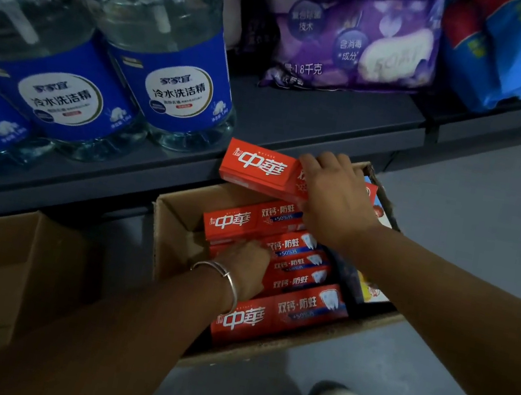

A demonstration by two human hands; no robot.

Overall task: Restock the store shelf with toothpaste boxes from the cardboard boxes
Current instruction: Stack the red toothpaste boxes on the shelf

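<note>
The right hand [331, 195] grips a red toothpaste box [257, 167] at the shelf [299, 124] edge, twelve o'clock of the carton [176, 217]. The left hand [246, 264] reaches into the packed boxes [293, 261] — whether it grips one, I cannot tell. Held only by one end, the lifted box could tip off the edge — back into the carton.

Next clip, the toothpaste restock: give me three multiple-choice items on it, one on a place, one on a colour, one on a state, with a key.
1. Where does the box held by the right hand lie?
A. at the shelf's front edge
B. on the floor
C. atop the bottles

2. The toothpaste boxes are mainly:
A. green
B. red
C. white

3. The left hand is:
A. hanging idle
B. on the shelf
C. down in the cardboard box

Key: 1 A, the held toothpaste box rests at the shelf edge; 2 B, red faces with white lettering; 3 C, its fingers lie among the packed boxes.
</note>
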